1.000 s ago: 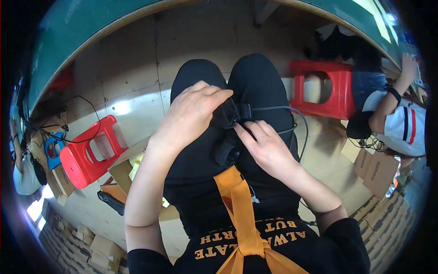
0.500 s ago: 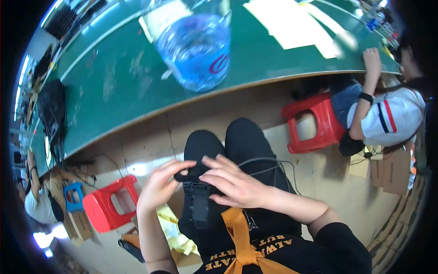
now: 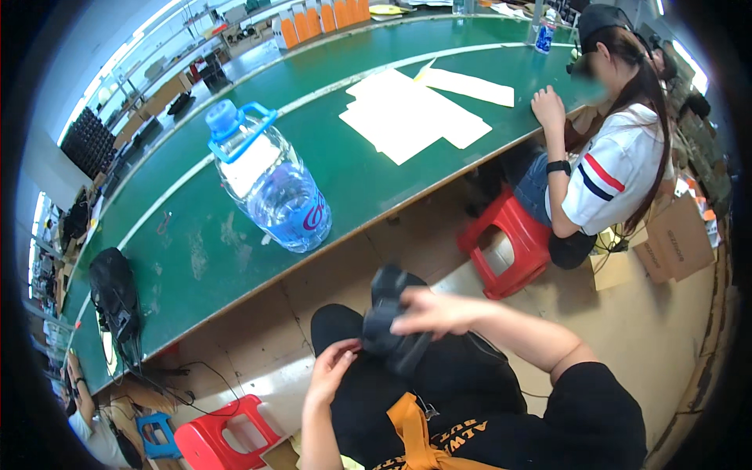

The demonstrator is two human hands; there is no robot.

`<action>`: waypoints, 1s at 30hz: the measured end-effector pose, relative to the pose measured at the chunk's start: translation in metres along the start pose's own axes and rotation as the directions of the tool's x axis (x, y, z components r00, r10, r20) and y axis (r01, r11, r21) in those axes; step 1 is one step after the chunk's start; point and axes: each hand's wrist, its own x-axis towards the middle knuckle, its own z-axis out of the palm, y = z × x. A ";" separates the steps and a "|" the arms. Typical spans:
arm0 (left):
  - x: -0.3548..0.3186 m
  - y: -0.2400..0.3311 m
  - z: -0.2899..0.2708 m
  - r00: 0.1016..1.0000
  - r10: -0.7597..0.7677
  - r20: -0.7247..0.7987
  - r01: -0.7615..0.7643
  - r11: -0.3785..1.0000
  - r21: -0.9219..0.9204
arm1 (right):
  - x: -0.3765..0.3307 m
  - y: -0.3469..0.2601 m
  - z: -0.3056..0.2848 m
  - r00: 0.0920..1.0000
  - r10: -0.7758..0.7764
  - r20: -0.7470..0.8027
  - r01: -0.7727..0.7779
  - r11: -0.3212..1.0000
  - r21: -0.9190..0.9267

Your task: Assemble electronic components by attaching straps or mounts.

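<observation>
Above my lap, my right hand (image 3: 439, 312) is wrapped round a black boxy device (image 3: 384, 333), which is smeared by motion, so its exact kind does not show. My left hand (image 3: 333, 372) is beside its lower left edge, thumb and fingertips drawn together against the black. What these fingertips pinch is too small and dark to make out. Beyond my knees, a large clear water bottle (image 3: 274, 192) with a blue cap and handle stands on the green table (image 3: 204, 290).
White paper sheets (image 3: 407, 117) lie on the table, and a black bag (image 3: 116, 298) rests at its left end. A person (image 3: 615, 168) sits at the right on a red stool (image 3: 509, 243). Another red stool (image 3: 223, 435) and a blue stool (image 3: 157, 435) stand at lower left.
My view has lifted, showing more of the table and the seated person. The black device has risen off my lap into my right hand and tilted; my left hand stays close to it.
</observation>
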 end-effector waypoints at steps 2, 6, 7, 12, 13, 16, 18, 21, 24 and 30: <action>0.001 -0.019 0.001 0.949 0.252 -0.187 -0.089 0.789 0.608 | -0.005 -0.029 -0.045 0.956 -0.071 -0.285 0.153 0.949 0.277; 0.000 -0.060 0.011 0.742 0.669 -0.024 -0.172 0.225 0.959 | 0.016 -0.093 -0.139 0.599 -0.345 -0.722 0.631 0.759 0.161; -0.002 -0.059 0.019 0.725 0.687 0.046 -0.150 0.093 0.984 | 0.032 -0.101 -0.166 0.483 -0.417 -0.770 0.664 0.748 0.011; 0.012 -0.063 0.022 0.740 0.670 0.057 -0.126 0.054 0.991 | 0.109 -0.124 -0.238 0.532 -0.267 -0.803 0.564 0.820 0.101; 0.012 -0.064 0.022 0.734 0.677 0.056 -0.107 0.033 0.994 | 0.127 -0.124 -0.246 0.512 -0.296 -0.806 0.507 0.862 0.005; 0.017 -0.070 0.024 0.772 0.631 0.078 -0.088 -0.015 0.996 | 0.181 -0.101 -0.241 0.295 -0.415 -0.861 0.391 0.874 -0.287; 0.017 -0.071 0.025 0.769 0.633 0.087 -0.093 -0.024 0.995 | 0.195 -0.088 -0.241 0.287 -0.453 -0.844 0.222 0.888 -0.402; 0.014 -0.071 0.022 0.772 0.630 0.079 -0.088 -0.016 0.996 | 0.200 -0.080 -0.242 0.324 -0.583 -0.745 0.072 0.801 -0.595; 0.013 -0.069 0.016 0.769 0.637 0.057 -0.066 -0.010 0.998 | 0.172 -0.091 -0.221 0.358 -0.550 -0.754 -0.217 0.737 -0.641; 0.027 -0.067 0.022 0.763 0.640 0.086 -0.110 -0.002 0.994 | 0.140 -0.072 -0.239 0.455 -0.427 -0.781 -0.490 0.612 -0.620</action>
